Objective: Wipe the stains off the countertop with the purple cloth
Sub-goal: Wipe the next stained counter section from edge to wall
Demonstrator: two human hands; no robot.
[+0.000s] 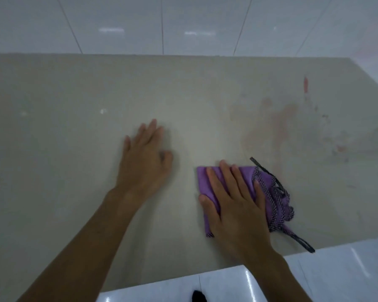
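Observation:
A folded purple cloth [268, 188] with a dark dotted trim lies on the beige countertop [63, 127], near its front edge at the right. My right hand [234, 203] presses flat on the cloth, fingers spread over it. Pinkish-red smeared stains [277, 123] spread across the countertop beyond and to the right of the cloth, with a sharper red streak [305, 83] near the back right. My left hand [144, 155] rests flat on the bare countertop to the left of the cloth, fingers together, holding nothing.
A white tiled wall [183, 25] rises behind the countertop. The countertop's front edge runs diagonally at the lower right, with glossy white floor tiles [336, 269] below it. A dark object [199, 296] shows at the bottom edge.

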